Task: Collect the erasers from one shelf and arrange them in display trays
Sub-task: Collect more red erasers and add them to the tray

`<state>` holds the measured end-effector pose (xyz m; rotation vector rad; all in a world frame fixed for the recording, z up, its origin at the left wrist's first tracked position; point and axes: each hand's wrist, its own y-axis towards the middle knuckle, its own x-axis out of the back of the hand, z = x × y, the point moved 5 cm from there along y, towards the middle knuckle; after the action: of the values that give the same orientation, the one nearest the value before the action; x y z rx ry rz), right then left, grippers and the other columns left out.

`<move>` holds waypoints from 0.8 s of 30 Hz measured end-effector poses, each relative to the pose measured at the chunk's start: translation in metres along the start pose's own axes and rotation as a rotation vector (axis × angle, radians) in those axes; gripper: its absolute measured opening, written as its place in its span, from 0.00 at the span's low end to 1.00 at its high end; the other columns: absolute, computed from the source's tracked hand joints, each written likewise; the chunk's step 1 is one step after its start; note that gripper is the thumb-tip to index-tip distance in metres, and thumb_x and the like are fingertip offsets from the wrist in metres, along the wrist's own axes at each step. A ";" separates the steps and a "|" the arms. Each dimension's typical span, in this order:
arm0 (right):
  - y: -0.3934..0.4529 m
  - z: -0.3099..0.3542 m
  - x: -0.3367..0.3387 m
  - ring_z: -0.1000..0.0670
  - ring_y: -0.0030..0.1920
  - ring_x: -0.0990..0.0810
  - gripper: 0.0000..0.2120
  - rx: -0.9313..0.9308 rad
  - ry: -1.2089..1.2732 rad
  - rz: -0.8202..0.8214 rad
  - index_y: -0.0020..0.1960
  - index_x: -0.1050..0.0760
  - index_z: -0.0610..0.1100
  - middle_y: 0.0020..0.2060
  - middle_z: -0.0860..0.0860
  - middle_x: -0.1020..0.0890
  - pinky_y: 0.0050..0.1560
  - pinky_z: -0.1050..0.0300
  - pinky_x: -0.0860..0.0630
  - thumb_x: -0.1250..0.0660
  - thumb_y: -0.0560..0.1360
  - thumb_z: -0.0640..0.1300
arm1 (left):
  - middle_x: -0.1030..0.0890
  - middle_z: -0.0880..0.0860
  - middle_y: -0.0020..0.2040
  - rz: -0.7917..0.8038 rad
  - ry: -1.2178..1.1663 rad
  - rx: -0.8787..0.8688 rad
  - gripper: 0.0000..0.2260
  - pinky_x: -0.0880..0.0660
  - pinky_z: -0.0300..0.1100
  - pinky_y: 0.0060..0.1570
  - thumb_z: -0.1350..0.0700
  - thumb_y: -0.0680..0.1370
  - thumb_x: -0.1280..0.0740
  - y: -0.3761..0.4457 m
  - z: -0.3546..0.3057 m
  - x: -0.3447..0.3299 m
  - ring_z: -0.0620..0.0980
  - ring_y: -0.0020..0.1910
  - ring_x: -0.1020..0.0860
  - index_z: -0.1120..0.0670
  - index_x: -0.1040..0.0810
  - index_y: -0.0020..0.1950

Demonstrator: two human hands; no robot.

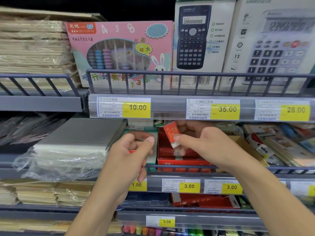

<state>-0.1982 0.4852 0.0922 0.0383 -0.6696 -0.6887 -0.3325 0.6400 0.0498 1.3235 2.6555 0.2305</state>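
Pinching a red eraser [170, 133] above the red tray [180, 161], the right hand [202, 143] could drop it; the left hand [131, 150] grips something red, likely another.

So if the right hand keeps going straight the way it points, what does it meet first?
Probably the red tray just beneath: the right hand pinches a red eraser, tilted, white end down toward it. Depth is unclear.

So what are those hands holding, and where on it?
The right hand pinches a red eraser near its white lower end. The left hand is curled around something small with red showing; what it is cannot be told.
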 end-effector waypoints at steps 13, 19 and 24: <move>0.029 -0.029 -0.008 0.69 0.37 0.24 0.06 -0.032 -0.418 0.152 0.49 0.19 0.60 0.35 0.71 0.22 0.37 0.73 0.30 0.26 0.73 0.53 | 0.17 0.47 0.44 -0.003 -0.031 -0.033 0.20 0.22 0.35 0.37 0.71 0.80 0.37 0.002 0.003 0.012 0.48 0.40 0.17 0.45 0.20 0.50; 0.035 -0.028 -0.017 0.61 0.48 0.23 0.07 0.019 -0.531 0.217 0.52 0.20 0.59 0.49 0.59 0.23 0.52 0.63 0.26 0.27 0.74 0.55 | 0.16 0.46 0.44 0.026 -0.109 -0.062 0.17 0.15 0.48 0.46 0.73 0.82 0.39 0.003 0.003 0.010 0.50 0.45 0.14 0.52 0.23 0.56; 0.036 -0.030 -0.018 0.62 0.45 0.24 0.11 0.045 -0.553 0.277 0.54 0.22 0.60 0.46 0.61 0.24 0.47 0.67 0.27 0.26 0.73 0.55 | 0.19 0.50 0.45 0.064 -0.052 -0.053 0.19 0.18 0.41 0.39 0.71 0.83 0.40 0.003 0.003 0.008 0.51 0.38 0.18 0.46 0.23 0.54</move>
<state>-0.1706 0.5192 0.0673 -0.2078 -1.1957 -0.4124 -0.3340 0.6483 0.0468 1.3805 2.5492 0.2685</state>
